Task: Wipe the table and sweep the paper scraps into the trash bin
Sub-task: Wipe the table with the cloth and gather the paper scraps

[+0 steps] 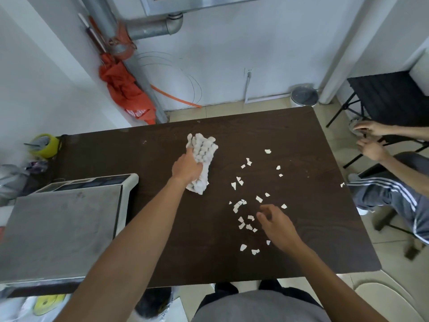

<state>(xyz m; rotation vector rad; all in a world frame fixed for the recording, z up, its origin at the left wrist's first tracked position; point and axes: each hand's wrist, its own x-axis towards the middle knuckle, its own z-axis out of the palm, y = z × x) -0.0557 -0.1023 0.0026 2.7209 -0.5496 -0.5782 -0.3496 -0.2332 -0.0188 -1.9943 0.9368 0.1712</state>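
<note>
Far left, a scale [62, 219] sits on the dark table [162, 240]. Next over, the left hand [187, 169] presses down on a white cloth [202, 162] at mid-table — fingers curled over its near edge, gripping it. To the right, paper scraps [246, 205] lie scattered over the tabletop. The right hand [277, 225] hovers among them, fingers loosely spread, holding nothing. Beyond the table's far right corner, a bin [304, 96] stands on the floor by the wall — well apart from the scraps. At the right edge, a seated person [392, 194] has one scrap just beside the knee.
</note>
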